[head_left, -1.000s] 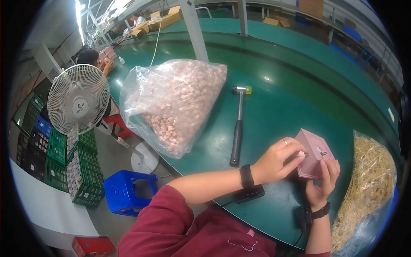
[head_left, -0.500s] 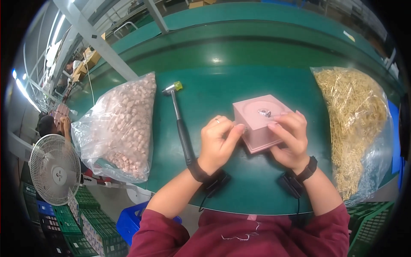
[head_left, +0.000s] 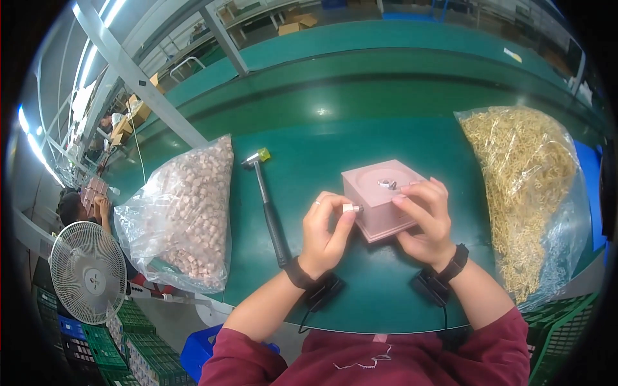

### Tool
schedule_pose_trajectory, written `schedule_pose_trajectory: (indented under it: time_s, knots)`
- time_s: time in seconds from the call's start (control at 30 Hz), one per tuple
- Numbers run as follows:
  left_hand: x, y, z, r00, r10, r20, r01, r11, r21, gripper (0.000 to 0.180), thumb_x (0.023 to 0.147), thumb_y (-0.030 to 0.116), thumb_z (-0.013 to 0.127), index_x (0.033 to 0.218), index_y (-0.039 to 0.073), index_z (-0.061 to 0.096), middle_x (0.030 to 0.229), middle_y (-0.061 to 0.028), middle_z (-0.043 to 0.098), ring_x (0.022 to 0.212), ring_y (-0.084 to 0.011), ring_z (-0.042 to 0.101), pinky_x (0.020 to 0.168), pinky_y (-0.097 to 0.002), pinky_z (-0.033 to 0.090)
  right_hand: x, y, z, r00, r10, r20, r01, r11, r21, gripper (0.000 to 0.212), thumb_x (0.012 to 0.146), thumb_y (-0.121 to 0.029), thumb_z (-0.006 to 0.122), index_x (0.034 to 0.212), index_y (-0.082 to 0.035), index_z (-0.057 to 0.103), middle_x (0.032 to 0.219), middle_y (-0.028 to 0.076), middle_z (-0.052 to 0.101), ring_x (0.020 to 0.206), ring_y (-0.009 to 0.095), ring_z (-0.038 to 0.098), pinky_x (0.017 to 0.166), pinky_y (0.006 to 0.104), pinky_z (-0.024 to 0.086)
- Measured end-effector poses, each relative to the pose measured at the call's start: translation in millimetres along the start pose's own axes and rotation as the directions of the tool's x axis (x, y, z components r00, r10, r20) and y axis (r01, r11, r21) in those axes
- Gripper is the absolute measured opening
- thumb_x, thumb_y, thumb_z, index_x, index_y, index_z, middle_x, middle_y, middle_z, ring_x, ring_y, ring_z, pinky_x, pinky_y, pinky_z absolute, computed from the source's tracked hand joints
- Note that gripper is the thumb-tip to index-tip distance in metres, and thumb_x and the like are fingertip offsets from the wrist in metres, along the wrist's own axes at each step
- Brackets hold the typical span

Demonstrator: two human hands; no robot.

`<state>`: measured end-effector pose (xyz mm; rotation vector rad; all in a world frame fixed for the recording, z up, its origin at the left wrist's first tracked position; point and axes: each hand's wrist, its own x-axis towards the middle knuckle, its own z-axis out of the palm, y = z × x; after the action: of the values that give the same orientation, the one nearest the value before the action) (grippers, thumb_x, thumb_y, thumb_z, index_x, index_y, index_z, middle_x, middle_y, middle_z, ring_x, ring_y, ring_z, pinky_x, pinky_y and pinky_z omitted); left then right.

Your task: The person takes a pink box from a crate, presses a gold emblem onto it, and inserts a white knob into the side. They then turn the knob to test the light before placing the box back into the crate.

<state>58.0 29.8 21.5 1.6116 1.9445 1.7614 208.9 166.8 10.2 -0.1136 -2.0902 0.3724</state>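
A pink square box (head_left: pixel 376 219) with a stepped base rests on the green table, tilted slightly toward me. A round recess in its top holds a small metal fitting (head_left: pixel 387 184). My right hand (head_left: pixel 426 219) grips the box by its right side, fingers over the top edge and thumb near the base. Between thumb and forefinger, my left hand (head_left: pixel 327 230) pinches a small pale pink block (head_left: pixel 351 208) close to the box's left side. A small dark metal bit shows between block and box; I cannot tell whether they touch.
A clear bag of small pink blocks (head_left: pixel 193 212) lies on the left, beside a hammer (head_left: pixel 273 225) with a black handle and yellow tip. To the right lies a bag of yellowish pieces (head_left: pixel 524 193). A fan (head_left: pixel 90 276) and green crates (head_left: pixel 151 354) stand lower left.
My left hand has turned and opened its pinch slightly, so the small block now shows. The whole view has shifted, with the table's things sitting a little lower.
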Motion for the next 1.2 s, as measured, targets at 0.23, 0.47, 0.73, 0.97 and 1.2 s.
schedule_pose_trajectory:
  time_s: [0.23, 0.47, 0.73, 0.97, 1.2]
  knots:
    - [6.7, 4.3, -1.9, 0.998, 0.067, -0.006, -0.067, 0.997, 0.042, 0.017, 0.079, 0.001, 0.06, 0.095, -0.003, 0.06, 0.087, -0.0112, 0.06, 0.08, -0.0197, 0.055, 0.073, -0.0273, 0.043, 2.8, 2.2, 0.4, 0.998, 0.046, -0.041, -0.044, 0.997, 0.058, 0.051, 0.057, -0.004, 0.07, 0.107, -0.015, 0.065, 0.109, 0.005, 0.056, 0.104, 0.025, 0.052, 0.096, 0.0445, 0.033]
    - [6.4, 9.0, -4.9, 0.987, 0.16, -0.034, -0.156, 0.982, 0.106, 0.023, 0.072, -0.006, 0.066, 0.095, -0.003, 0.065, 0.091, -0.0129, 0.062, 0.081, -0.02, 0.059, 0.071, -0.0262, 0.045, 1.7, 1.1, 1.0, 0.997, 0.054, -0.048, -0.05, 0.996, 0.072, 0.051, 0.057, -0.004, 0.07, 0.107, -0.015, 0.064, 0.109, 0.005, 0.056, 0.104, 0.025, 0.051, 0.094, 0.0438, 0.034]
    - [8.5, 8.3, -9.6, 0.996, 0.086, -0.006, -0.085, 0.992, 0.088, 0.007, 0.074, 0.0, 0.068, 0.08, -0.003, 0.064, 0.071, -0.0091, 0.061, 0.065, -0.0161, 0.057, 0.061, -0.025, 0.043, 2.0, 2.1, -0.3, 0.999, 0.034, -0.036, -0.032, 0.997, 0.068, 0.052, 0.055, -0.003, 0.071, 0.105, -0.016, 0.065, 0.108, 0.004, 0.056, 0.101, 0.024, 0.052, 0.093, 0.0433, 0.034]
    - [-1.5, -2.8, -11.6, 0.99, -0.129, 0.05, 0.127, 0.991, 0.038, 0.025, 0.083, 0.009, 0.061, 0.062, -0.003, 0.055, 0.058, -0.0066, 0.054, 0.055, -0.0132, 0.05, 0.052, -0.0254, 0.037, 3.0, 0.5, 3.3, 0.999, -0.037, 0.012, 0.036, 0.998, 0.043, 0.051, 0.052, -0.003, 0.068, 0.102, -0.014, 0.064, 0.107, 0.007, 0.057, 0.099, 0.027, 0.053, 0.093, 0.0464, 0.035]
    - [-0.4, -9.1, -3.8, 0.999, -0.029, 0.033, 0.026, 0.996, 0.086, 0.019, 0.084, 0.008, 0.061, 0.068, -0.002, 0.055, 0.064, -0.0069, 0.055, 0.062, -0.0146, 0.051, 0.057, -0.0248, 0.038, 3.2, 6.4, 1.1, 0.999, -0.041, -0.006, 0.042, 0.999, 0.033, 0.051, 0.052, -0.003, 0.068, 0.101, -0.014, 0.064, 0.106, 0.007, 0.057, 0.099, 0.027, 0.054, 0.092, 0.0458, 0.036]
